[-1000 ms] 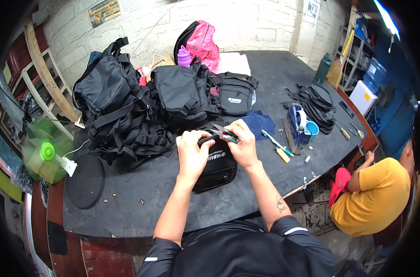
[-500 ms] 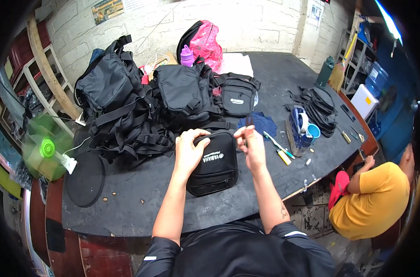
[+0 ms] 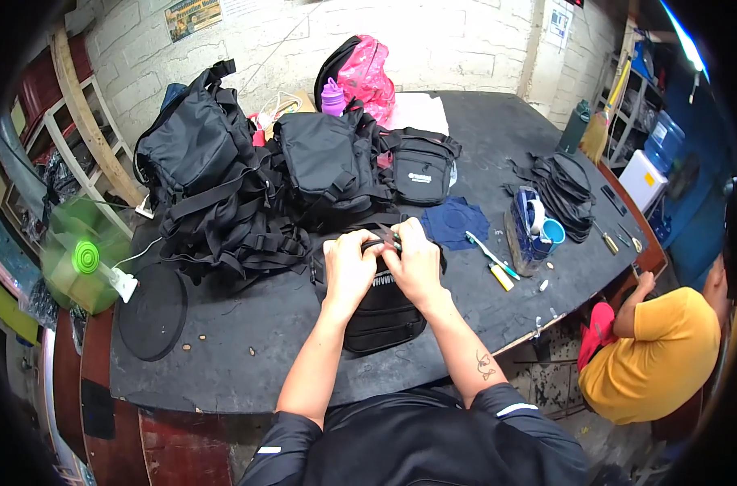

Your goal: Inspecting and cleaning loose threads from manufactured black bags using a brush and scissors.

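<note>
On the desk (image 3: 263,312), front centre: one black pouch (image 3: 388,320), top edge pinched in the left hand (image 3: 350,266). Just beside: right hand (image 3: 415,263), closed around snips (image 3: 397,242), mostly hidden. Beyond: black bags (image 3: 324,158), heaped; second pouch (image 3: 422,168), upright-fronted, white-lettered. To the right: navy cloth (image 3: 457,224); teal-and-white brush (image 3: 494,255); yellow-handled tool (image 3: 502,278); white tape roll (image 3: 535,215).

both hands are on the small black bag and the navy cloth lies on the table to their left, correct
The left hand and right hand are on the small black bag, but the head view shows the navy cloth on the table to their right, not left.
</note>
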Tool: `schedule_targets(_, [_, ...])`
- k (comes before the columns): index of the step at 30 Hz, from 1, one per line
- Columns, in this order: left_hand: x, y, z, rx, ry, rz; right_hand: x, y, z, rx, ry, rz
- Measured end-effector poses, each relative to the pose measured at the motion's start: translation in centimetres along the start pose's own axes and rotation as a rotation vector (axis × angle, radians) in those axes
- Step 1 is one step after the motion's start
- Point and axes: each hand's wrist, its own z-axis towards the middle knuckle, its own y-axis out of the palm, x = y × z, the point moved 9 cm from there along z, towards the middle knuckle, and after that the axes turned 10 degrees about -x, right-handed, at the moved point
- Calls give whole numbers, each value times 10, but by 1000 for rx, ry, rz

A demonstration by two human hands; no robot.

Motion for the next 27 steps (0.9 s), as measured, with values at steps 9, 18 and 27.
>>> schedule_targets(9, [-20, 4, -6, -54, -179, -180, 123, -24, -15, 276, 459, 811])
schedule_targets(18, [-35, -8, -10, 132, -28, -499, 89, 7, -11, -144, 303, 645])
schedule_targets(27, [1, -25, -29, 111, -67, -111, 85, -9, -11, 0, 304, 696])
